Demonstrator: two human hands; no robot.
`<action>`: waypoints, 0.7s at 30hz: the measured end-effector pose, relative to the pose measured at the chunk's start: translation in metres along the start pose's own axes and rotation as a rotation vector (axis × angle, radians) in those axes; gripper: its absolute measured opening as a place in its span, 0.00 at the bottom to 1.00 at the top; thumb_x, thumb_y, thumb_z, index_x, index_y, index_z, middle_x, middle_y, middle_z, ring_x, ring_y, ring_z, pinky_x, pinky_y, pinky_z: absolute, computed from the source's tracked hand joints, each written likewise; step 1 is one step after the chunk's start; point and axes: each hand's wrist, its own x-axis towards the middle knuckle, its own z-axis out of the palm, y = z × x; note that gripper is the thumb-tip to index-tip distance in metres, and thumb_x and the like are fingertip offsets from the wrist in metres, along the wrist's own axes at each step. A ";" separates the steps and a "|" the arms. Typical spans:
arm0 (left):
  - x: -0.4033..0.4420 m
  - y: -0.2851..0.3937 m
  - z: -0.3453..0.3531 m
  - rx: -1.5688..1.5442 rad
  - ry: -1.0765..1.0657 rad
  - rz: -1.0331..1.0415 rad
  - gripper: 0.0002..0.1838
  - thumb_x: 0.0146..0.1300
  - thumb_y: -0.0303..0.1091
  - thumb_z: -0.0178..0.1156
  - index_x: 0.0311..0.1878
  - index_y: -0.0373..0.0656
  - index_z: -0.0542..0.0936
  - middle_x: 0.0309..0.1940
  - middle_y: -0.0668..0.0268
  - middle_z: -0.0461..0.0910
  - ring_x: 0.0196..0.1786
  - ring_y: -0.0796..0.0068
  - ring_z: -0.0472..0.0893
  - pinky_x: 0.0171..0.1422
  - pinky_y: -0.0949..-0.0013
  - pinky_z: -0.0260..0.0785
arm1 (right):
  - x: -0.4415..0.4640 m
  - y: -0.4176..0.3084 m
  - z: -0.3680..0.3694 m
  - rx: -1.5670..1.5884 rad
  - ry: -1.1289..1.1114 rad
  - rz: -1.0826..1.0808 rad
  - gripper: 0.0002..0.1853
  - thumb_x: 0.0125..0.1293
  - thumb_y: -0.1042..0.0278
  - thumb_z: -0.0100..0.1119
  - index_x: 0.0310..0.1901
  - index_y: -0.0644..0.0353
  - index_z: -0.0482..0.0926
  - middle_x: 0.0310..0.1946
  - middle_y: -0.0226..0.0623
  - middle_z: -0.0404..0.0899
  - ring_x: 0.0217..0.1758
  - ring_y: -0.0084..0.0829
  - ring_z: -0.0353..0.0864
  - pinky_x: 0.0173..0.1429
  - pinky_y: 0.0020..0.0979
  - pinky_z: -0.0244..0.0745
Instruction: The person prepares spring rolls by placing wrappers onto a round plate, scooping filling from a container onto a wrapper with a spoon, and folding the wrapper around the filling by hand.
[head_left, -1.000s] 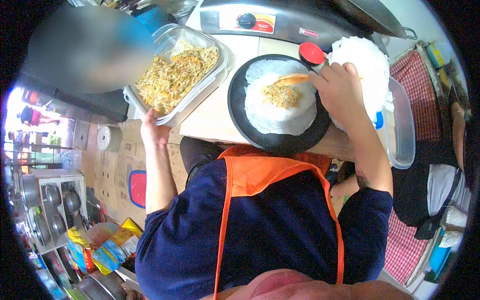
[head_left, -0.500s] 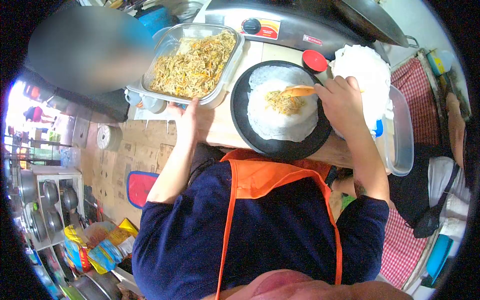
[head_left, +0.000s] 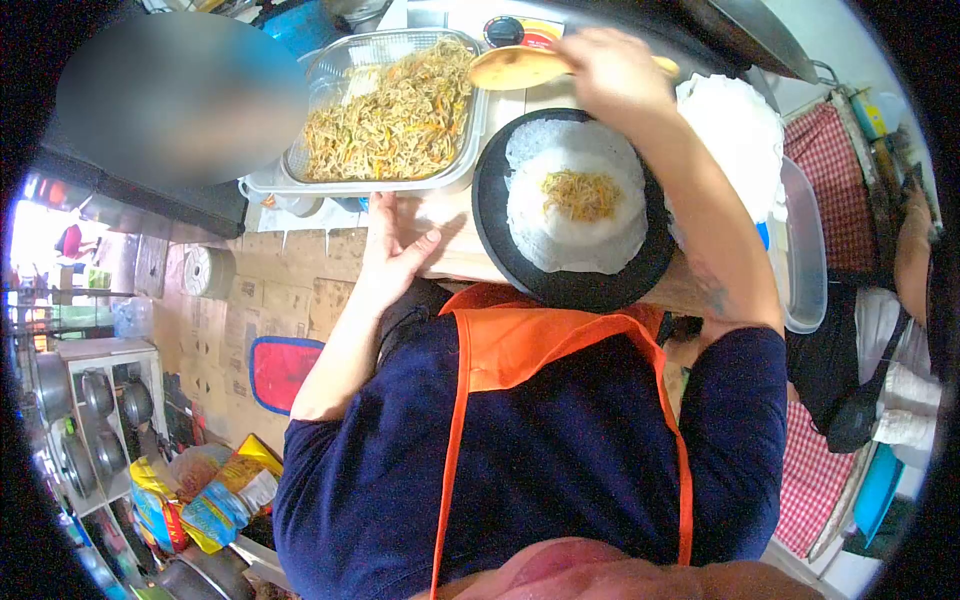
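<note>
Nearest me, the left hand is open at the tub's near edge, contact unclear. Beyond, a noodle mound tops a white sheet on the black plate. Farther, the right hand grips a wooden spoon. Portioning seems underway; another scoop calls for a steadied tub.

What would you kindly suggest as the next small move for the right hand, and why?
Perhaps the right hand could lay the spoon down on the filling in the clear container: the spoon's visible face looks bare, its tip is near that container, and a small heap already lies on the white wrapper, seemingly ready for folding.
</note>
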 end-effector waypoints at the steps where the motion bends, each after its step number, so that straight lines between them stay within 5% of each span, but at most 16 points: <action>1: -0.001 -0.001 -0.005 0.063 0.009 -0.053 0.46 0.60 0.27 0.60 0.74 0.39 0.42 0.76 0.56 0.37 0.77 0.63 0.36 0.77 0.62 0.30 | 0.010 -0.013 0.008 -0.056 -0.050 -0.081 0.08 0.58 0.67 0.52 0.36 0.54 0.79 0.34 0.38 0.77 0.45 0.39 0.77 0.49 0.40 0.70; 4: -0.004 -0.001 -0.014 0.126 0.004 -0.112 0.44 0.60 0.26 0.60 0.74 0.38 0.45 0.76 0.56 0.36 0.78 0.64 0.37 0.77 0.63 0.32 | 0.026 -0.050 0.035 -0.178 -0.107 -0.350 0.08 0.55 0.68 0.53 0.36 0.52 0.78 0.35 0.31 0.76 0.47 0.32 0.76 0.48 0.36 0.69; 6: -0.006 0.002 -0.016 0.085 0.001 -0.080 0.43 0.60 0.35 0.63 0.72 0.34 0.50 0.75 0.49 0.38 0.78 0.64 0.33 0.77 0.63 0.29 | 0.023 -0.071 0.065 -0.170 -0.071 -0.419 0.06 0.52 0.67 0.54 0.31 0.54 0.79 0.32 0.27 0.76 0.44 0.28 0.75 0.46 0.31 0.69; 9: -0.009 0.005 -0.019 0.055 -0.064 -0.056 0.44 0.59 0.35 0.63 0.73 0.36 0.49 0.75 0.51 0.37 0.77 0.65 0.31 0.77 0.63 0.27 | 0.012 -0.081 0.076 -0.217 -0.044 -0.391 0.06 0.52 0.67 0.53 0.30 0.54 0.79 0.31 0.26 0.76 0.43 0.27 0.76 0.45 0.30 0.69; 10: -0.011 0.007 -0.017 0.118 0.014 -0.062 0.38 0.59 0.35 0.64 0.70 0.38 0.58 0.73 0.50 0.50 0.76 0.63 0.48 0.76 0.62 0.41 | 0.011 -0.077 0.077 -0.148 -0.055 -0.334 0.08 0.54 0.67 0.53 0.33 0.54 0.80 0.32 0.27 0.76 0.43 0.28 0.76 0.45 0.31 0.68; 11: -0.011 0.010 -0.018 0.110 -0.003 -0.065 0.38 0.59 0.35 0.64 0.70 0.38 0.58 0.73 0.50 0.50 0.76 0.63 0.48 0.76 0.62 0.41 | 0.009 -0.072 0.075 -0.157 -0.067 -0.322 0.08 0.54 0.67 0.53 0.33 0.54 0.80 0.32 0.27 0.76 0.43 0.28 0.76 0.45 0.31 0.68; 13: -0.010 0.020 -0.023 0.374 -0.017 -0.223 0.28 0.59 0.36 0.64 0.62 0.39 0.68 0.62 0.54 0.69 0.64 0.63 0.68 0.65 0.61 0.61 | 0.007 -0.061 0.063 -0.093 -0.025 -0.268 0.09 0.55 0.66 0.54 0.36 0.53 0.81 0.35 0.26 0.78 0.46 0.27 0.76 0.45 0.29 0.68; 14: -0.009 0.032 -0.015 0.523 0.012 -0.092 0.16 0.60 0.35 0.63 0.49 0.40 0.75 0.45 0.60 0.79 0.45 0.67 0.77 0.48 0.63 0.69 | 0.008 -0.060 0.040 -0.083 -0.111 -0.195 0.09 0.59 0.67 0.53 0.40 0.53 0.81 0.37 0.30 0.80 0.45 0.32 0.78 0.45 0.33 0.71; 19: 0.015 0.065 0.033 0.785 -0.187 0.014 0.08 0.58 0.33 0.61 0.39 0.41 0.80 0.34 0.58 0.79 0.35 0.62 0.81 0.41 0.65 0.73 | -0.033 -0.012 -0.012 0.135 0.279 0.091 0.10 0.61 0.67 0.51 0.40 0.55 0.81 0.33 0.38 0.81 0.40 0.41 0.81 0.45 0.41 0.75; 21: 0.025 0.066 0.057 1.016 -0.263 0.291 0.10 0.60 0.33 0.59 0.43 0.40 0.79 0.37 0.56 0.80 0.39 0.58 0.80 0.46 0.62 0.73 | -0.070 -0.019 -0.033 0.163 0.052 0.410 0.10 0.64 0.68 0.49 0.42 0.57 0.79 0.35 0.42 0.81 0.41 0.44 0.80 0.47 0.43 0.74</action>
